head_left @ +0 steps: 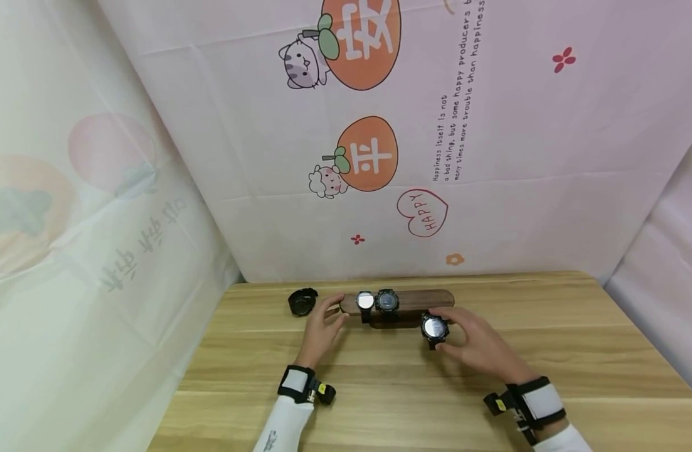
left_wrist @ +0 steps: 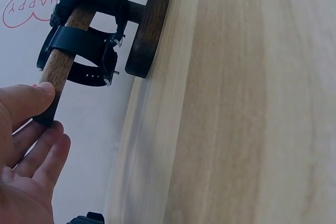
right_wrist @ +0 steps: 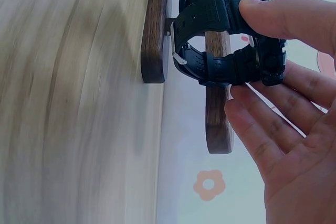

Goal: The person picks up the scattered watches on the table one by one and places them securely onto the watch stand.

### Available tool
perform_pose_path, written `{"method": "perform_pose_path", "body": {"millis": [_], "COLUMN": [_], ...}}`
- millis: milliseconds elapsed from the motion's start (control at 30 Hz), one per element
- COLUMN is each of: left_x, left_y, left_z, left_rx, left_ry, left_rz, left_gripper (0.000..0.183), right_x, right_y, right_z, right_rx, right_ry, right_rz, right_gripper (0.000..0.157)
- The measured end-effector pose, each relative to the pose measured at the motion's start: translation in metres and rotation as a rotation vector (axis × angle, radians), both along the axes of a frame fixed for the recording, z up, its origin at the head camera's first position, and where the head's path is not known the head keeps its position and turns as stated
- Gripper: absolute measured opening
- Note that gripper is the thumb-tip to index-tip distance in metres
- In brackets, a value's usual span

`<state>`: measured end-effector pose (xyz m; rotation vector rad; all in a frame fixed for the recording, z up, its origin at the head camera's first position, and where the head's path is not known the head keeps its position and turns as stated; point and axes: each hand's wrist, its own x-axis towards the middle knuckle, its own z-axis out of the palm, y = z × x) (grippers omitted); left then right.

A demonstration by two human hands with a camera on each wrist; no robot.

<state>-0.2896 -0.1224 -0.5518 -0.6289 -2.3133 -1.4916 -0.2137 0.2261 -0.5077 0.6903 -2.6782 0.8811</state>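
One watch [head_left: 434,331], dial [head_left: 435,326] in head view only, between right hand [head_left: 474,339] fingertips, wooden bar [head_left: 421,298] in left hand's [head_left: 320,331] pinch

From my end I see a dark brown wooden stand [head_left: 421,296], its round-ended bar raised above a shorter base, the left hand [head_left: 321,329] pinching the bar's left end. A bright-faced watch [head_left: 366,301] and a dark-faced watch [head_left: 388,302] loop round it side by side. I see a third watch [head_left: 435,327], black, strap looped, pinched in the right hand [head_left: 481,342] before the bar; a fourth watch [head_left: 302,304], black, lies left of the stand.
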Motion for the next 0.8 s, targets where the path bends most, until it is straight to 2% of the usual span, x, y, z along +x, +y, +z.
{"method": "perform_pose_path", "body": {"millis": [400, 800], "left_x": [-0.001, -0.003], "left_y": [-0.001, 0.000], "left_z": [-0.001, -0.003], "left_rx": [-0.011, 0.010], "left_ry": [-0.021, 0.033], "left_rz": [-0.006, -0.023], "left_gripper": [0.046, 0.046], "right_x": [-0.002, -0.004], "right_y": [0.008, 0.020], "right_z": [0.005, 0.005], "right_rx": [-0.003, -0.013], "right_ry": [0.016, 0.035], "right_rz": [0.000, -0.001], "right_gripper": [0.068, 0.069]}}
